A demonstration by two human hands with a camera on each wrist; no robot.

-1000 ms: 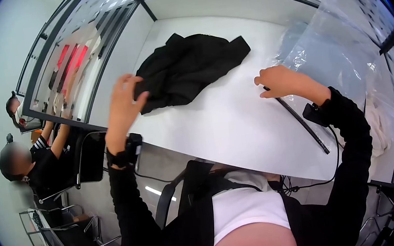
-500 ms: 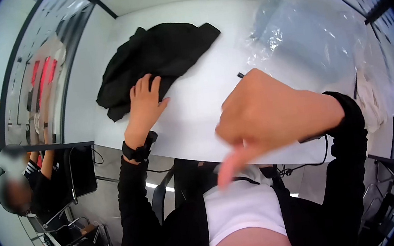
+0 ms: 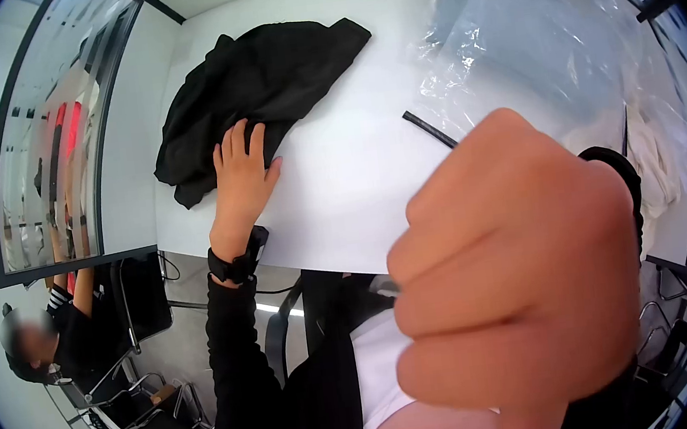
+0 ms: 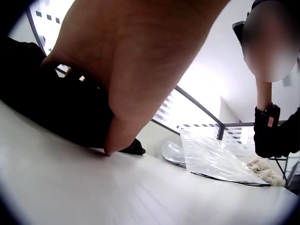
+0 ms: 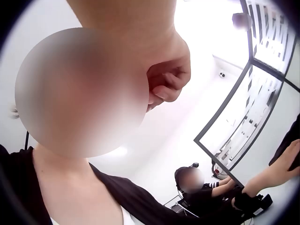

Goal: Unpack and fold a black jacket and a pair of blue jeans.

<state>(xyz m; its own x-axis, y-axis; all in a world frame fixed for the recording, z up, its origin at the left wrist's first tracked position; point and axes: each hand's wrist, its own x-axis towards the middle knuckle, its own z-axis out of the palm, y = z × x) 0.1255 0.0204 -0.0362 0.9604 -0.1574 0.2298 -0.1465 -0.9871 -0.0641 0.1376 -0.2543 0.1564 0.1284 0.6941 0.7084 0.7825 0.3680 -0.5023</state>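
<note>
A crumpled black cloth garment (image 3: 260, 76) lies on the white table. My left hand (image 3: 243, 184) rests on its near edge with fingers spread over the fabric; in the left wrist view the thumb (image 4: 119, 136) comes down at the table beside the dark cloth. My right hand (image 3: 519, 271) is raised close to the head camera, its fingers curled in, with no object showing in it. In the right wrist view those curled fingers (image 5: 166, 89) are beside the person's blurred head. Behind this hand a thin black rod (image 3: 429, 128) lies on the table, mostly hidden.
Clear plastic bags (image 3: 528, 49) with a pale blue item inside cover the table's right back. Beige cloth (image 3: 659, 170) is bunched at the right edge. A dark-framed partition (image 3: 111, 148) borders the left side, and another person (image 3: 70, 339) sits beyond it.
The left hand has come down onto the black garment. My right hand has left the black rod and risen toward the head, its fingers curling in. The view has shifted.
</note>
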